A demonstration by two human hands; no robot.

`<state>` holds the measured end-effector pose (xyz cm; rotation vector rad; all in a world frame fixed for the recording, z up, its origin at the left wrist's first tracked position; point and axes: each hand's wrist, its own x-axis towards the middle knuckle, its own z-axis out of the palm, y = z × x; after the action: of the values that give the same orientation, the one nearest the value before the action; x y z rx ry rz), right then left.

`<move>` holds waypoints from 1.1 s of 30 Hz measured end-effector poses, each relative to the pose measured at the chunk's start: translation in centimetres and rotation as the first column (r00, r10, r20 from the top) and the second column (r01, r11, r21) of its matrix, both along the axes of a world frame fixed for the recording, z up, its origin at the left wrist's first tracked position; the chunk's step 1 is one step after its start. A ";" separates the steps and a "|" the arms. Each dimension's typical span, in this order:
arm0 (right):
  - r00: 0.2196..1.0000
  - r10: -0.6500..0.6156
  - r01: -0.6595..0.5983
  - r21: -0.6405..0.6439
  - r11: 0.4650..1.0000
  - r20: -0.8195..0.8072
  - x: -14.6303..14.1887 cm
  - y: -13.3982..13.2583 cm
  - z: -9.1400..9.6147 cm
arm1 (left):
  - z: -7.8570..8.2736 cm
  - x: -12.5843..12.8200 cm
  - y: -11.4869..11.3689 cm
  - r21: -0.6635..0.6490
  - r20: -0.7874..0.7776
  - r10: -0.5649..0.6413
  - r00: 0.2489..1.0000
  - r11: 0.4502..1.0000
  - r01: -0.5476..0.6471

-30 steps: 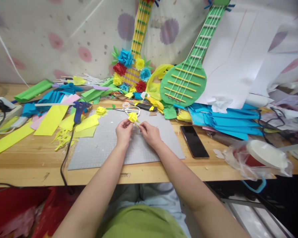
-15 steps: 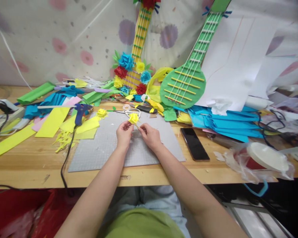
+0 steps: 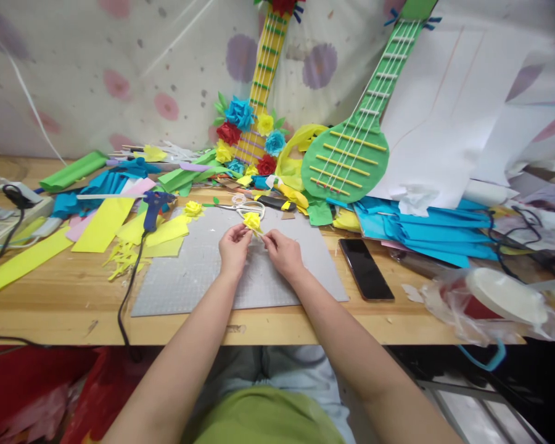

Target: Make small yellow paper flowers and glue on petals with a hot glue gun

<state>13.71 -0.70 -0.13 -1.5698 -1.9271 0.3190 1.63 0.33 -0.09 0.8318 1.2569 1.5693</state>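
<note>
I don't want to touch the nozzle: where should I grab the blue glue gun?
By the handle, which points toward the near edge, where the cord leaves. The glue gun lies flat on yellow paper, barrel apparently pointing right, so come from the near left. The left hand is closer, but it and the right hand pinch the flower.

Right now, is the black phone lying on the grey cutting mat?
No, the phone lies on the wooden table, just right of the grey mat.
</note>
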 end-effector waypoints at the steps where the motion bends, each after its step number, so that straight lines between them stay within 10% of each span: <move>1: 1.000 0.004 -0.004 -0.001 1.000 -0.004 0.0 0.0 0.0 | 0.0 0.0 0.0 -0.006 -0.006 0.002 1.000 1.000 -0.002; 26: 0.996 -0.008 0.006 -0.027 1.000 -0.085 0.1 0.2 -0.3 | -1.2 -0.4 0.5 0.128 -0.316 0.025 0.948 0.992 0.017; 33: 0.995 -0.006 0.004 -0.021 1.000 -0.097 0.1 0.1 -0.2 | -0.5 0.0 0.2 0.036 -0.123 0.000 0.992 0.999 0.005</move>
<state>13.77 -0.56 -0.37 -1.5443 -1.8506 0.4069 1.62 0.52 -0.61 0.9653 1.3169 1.5631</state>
